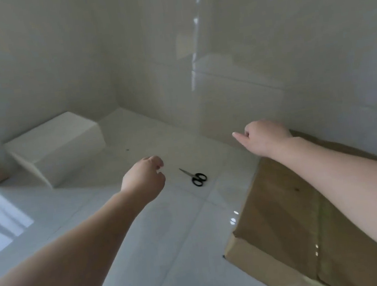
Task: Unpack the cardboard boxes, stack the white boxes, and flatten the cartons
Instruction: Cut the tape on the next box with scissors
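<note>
Both hands, left [145, 177] and right [264, 137], hover loosely curled, each grip empty; the taped brown cardboard carton [286, 214] at near right looks stiff and bulky, best held by opposite edges.

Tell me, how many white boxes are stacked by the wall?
2: a lower white box on the floor in the left corner, and an upper white box on top of it. Others may be out of view.

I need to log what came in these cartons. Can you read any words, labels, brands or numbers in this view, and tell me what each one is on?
No readable text anywhere in this view.
Cardboard carton: plain brown top with clear tape, no print or label visible.
White boxes: blank faces, somewhat blurred.
Scissors: black handles, no marking legible.
Walls and floor tiles: no signs.
</note>
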